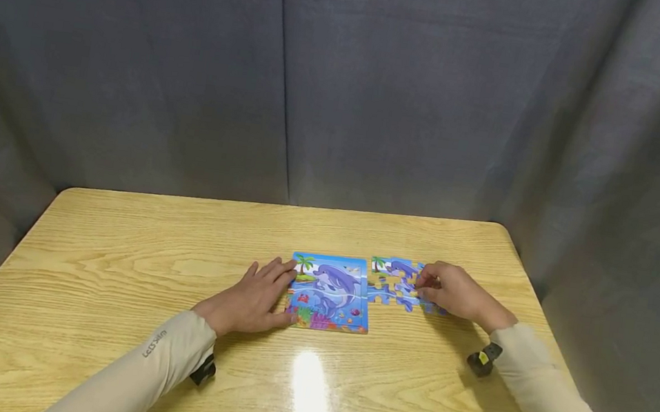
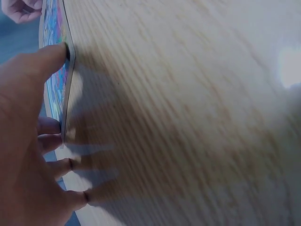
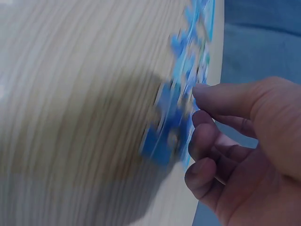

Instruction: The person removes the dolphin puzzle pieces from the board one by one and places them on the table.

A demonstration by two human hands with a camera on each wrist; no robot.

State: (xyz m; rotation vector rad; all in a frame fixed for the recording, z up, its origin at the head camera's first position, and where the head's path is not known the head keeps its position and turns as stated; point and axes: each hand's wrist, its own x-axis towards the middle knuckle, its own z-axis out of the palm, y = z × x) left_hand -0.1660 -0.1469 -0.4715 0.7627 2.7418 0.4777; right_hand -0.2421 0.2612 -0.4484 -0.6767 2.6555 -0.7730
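In the head view, a square dolphin picture board (image 1: 334,293) lies flat on the table. My left hand (image 1: 252,299) rests at its left side, fingers spread, with the thumb on the lower left edge. The left wrist view shows that thumb (image 2: 54,59) touching the board's edge. Loosely joined puzzle pieces (image 1: 384,290) with a matching dolphin and palm lie right of the board. Over their right part, my right hand (image 1: 453,290) has its thumb and curled index finger together, pinching a puzzle piece mostly hidden by the fingers. Blur softens the pieces (image 3: 162,127) in the right wrist view.
The wooden table (image 1: 110,260) has rounded far corners, and grey curtains (image 1: 197,77) stand behind it and at both sides. A bright light reflection lies on the tabletop in front of the board. Each wrist carries a small black camera (image 1: 481,360).
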